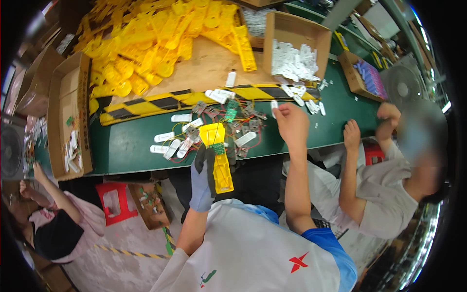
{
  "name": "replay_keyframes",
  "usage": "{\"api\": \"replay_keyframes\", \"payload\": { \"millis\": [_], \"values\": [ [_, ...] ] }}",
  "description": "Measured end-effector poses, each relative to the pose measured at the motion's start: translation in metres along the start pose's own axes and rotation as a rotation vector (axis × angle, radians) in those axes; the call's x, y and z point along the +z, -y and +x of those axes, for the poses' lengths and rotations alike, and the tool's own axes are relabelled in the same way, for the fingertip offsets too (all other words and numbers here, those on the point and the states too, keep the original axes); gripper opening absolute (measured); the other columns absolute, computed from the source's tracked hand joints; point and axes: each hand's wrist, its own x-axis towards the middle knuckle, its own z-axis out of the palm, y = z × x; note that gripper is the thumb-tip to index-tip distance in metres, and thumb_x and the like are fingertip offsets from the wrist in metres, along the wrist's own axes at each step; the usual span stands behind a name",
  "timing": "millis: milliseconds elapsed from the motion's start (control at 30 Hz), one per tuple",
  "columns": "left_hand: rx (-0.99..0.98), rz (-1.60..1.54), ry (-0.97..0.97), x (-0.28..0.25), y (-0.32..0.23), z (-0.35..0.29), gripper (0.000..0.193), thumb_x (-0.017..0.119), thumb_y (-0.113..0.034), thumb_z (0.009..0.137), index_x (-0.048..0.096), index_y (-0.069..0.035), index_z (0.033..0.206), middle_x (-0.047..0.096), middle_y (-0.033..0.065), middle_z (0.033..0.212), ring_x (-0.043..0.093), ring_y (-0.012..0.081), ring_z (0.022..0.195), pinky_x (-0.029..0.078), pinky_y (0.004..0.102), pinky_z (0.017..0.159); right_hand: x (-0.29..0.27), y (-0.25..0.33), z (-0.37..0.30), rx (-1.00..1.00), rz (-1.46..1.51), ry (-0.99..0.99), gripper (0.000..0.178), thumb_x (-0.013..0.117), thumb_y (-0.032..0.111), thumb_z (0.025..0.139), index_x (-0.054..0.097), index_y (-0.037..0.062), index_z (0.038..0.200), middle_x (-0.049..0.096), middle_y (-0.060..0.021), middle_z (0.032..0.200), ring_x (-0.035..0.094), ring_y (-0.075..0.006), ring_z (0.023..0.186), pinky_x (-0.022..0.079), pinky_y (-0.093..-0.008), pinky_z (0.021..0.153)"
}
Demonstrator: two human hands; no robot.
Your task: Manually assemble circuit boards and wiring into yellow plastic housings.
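In my left hand (202, 175), gloved in grey and black, lies a yellow plastic shell (222, 173), its wide end pointing away from me. A small green circuit board (216, 149) sits in the shell's middle, with thin wires near it. My bare right hand (293, 121) is over the table at the right, its fingers pinched on a small white oval plastic piece (275, 108). Between the hands and the striped edge are a green circuit board (232, 112), metal parts with coloured wires (238, 127) and several white pieces (164, 137).
Yellow shells (151, 41) are heaped behind a black-and-yellow striped strip (209, 100). A carton (297, 29) of white pieces stands back right, another carton (70, 92) at left. Co-workers sit on both sides; one person's hand (351, 135) is right of mine. The green table's (116, 151) front edge is near me.
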Motion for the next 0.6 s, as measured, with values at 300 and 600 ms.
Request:
{"api": "replay_keyframes", "payload": {
  "millis": [300,600],
  "values": [
    [0.322,0.303,-0.134,-0.009,0.012,0.005,0.039,0.051,-0.014,0.099,0.047,0.003,0.133,0.061,0.0079,0.108,0.056,0.0110,0.093,0.046,0.0256,0.082,0.028,0.070,-0.104,0.093,0.751,0.265,0.018,0.068,0.007,0.088,0.069,-0.0052,0.102,0.071,-0.0074,0.084,0.062,-0.0066,0.071,0.049,-0.0204,0.064],
    [0.414,0.397,-0.133,0.003,0.006,0.003,0.042,0.048,-0.010,0.097,0.043,0.006,0.135,0.060,0.0155,0.113,0.056,0.0169,0.098,0.046,0.0299,0.086,0.027,0.081,-0.112,0.045,0.588,0.279,0.021,0.068,0.009,0.089,0.069,-0.0054,0.105,0.071,-0.0066,0.080,0.059,-0.0039,0.070,0.045,-0.0185,0.061]
  ]
}}
